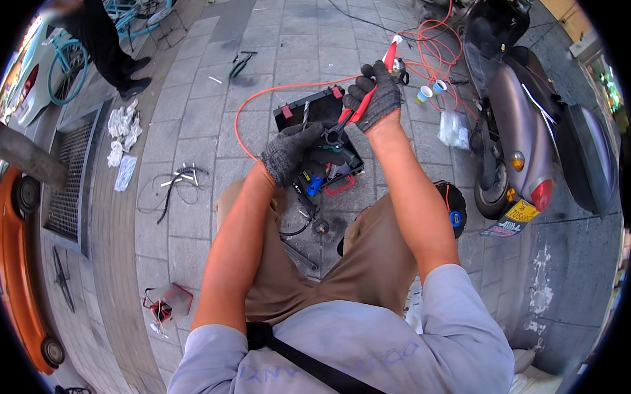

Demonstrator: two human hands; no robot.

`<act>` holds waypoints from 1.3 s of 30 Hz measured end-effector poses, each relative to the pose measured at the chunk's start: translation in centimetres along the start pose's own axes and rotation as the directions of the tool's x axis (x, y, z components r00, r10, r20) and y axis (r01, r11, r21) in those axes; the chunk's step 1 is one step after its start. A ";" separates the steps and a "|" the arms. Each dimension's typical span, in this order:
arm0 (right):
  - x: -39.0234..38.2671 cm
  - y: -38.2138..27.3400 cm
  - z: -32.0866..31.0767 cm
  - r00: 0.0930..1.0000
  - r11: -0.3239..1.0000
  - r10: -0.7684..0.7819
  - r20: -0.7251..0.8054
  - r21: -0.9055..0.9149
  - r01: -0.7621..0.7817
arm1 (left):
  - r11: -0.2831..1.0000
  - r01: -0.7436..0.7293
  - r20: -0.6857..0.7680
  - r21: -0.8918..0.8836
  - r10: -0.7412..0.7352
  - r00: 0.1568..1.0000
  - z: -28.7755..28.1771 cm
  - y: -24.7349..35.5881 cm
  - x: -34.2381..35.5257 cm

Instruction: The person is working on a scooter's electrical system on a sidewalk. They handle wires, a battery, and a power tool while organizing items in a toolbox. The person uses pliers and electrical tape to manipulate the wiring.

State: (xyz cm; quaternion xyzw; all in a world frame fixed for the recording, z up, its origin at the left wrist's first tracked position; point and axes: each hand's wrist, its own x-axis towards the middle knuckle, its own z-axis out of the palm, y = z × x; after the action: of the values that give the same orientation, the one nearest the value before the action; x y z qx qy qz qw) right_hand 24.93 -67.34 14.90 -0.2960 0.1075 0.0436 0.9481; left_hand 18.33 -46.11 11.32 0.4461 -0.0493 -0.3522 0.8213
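Observation:
My right hand [376,101], in a dark grey work glove, is closed around red-handled pliers [355,115]. One red handle end sticks up past its fingers, and the pliers' dark head points down toward my left hand. My left hand [289,153], gloved the same way, is curled closed beside that head; what its fingers hold is hidden. A silver spiral-shaped bit [305,112] shows just above the left hand. Beneath both hands lies an open black toolbox [283,119] with red latches, partly covered by them. A blue item [314,185] and other tools lie in its near part.
An orange cable [256,102] loops over the paving to a coil beside a parked scooter [528,113] at right. Green-handled pliers [241,63] lie farther off. Paper cups [424,94], crumpled paper [123,131] and black wiring [179,179] lie around. Another person [108,44] stands far left.

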 end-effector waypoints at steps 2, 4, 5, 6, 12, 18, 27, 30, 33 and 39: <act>-0.2 -0.1 -0.1 0.999 0.999 -0.032 0.014 0.013 0.031 | 1.000 0.000 0.003 0.002 0.000 1.000 0.2 -0.1 0.1; -0.2 -0.1 0.0 0.999 0.999 -0.048 0.024 0.028 0.047 | 0.999 -0.006 -0.021 0.043 0.007 1.000 0.4 -0.2 0.1; -0.2 0.0 0.0 0.998 0.998 -0.053 0.027 0.029 0.052 | 0.997 -0.010 -0.044 0.083 0.013 0.999 0.4 -0.3 0.1; -0.1 0.2 0.0 0.998 0.998 -0.057 0.032 0.031 0.056 | 0.992 -0.013 -0.068 0.123 0.022 0.997 0.5 -0.4 0.1; 0.2 0.0 -0.1 0.990 0.998 -0.061 0.125 0.037 0.056 | 0.747 -0.090 -0.120 0.658 0.222 0.968 -1.7 -2.1 2.0; -0.2 -0.3 -0.4 0.963 0.994 -0.108 0.245 0.023 0.106 | 0.854 -0.141 -0.140 0.501 0.241 0.960 -0.4 -1.1 1.2; -0.7 -1.1 -0.1 0.967 0.998 -0.047 0.249 -0.032 0.057 | 0.871 -0.141 -0.136 0.471 0.230 0.964 -1.3 -1.5 1.4; -1.4 -1.1 0.5 0.978 0.998 -0.024 0.207 -0.053 0.036 | 0.902 -0.134 -0.176 0.411 0.222 0.959 -0.8 -1.5 1.0; -0.5 -0.7 -0.4 0.973 0.997 -0.028 0.229 -0.064 0.043 | 0.886 -0.064 -0.156 0.459 0.151 0.976 -1.1 -1.0 0.9; -0.2 -0.8 -0.4 0.981 0.996 -0.027 0.191 -0.074 0.042 | 0.828 -0.155 -0.221 0.539 0.316 0.923 -0.6 -0.1 0.4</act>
State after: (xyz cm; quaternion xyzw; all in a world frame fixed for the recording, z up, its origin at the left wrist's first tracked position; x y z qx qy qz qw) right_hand 24.75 -68.20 15.05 -0.3289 0.0096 0.0592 0.9425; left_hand 18.77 -45.98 10.78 0.6864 -0.0706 -0.1492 0.7082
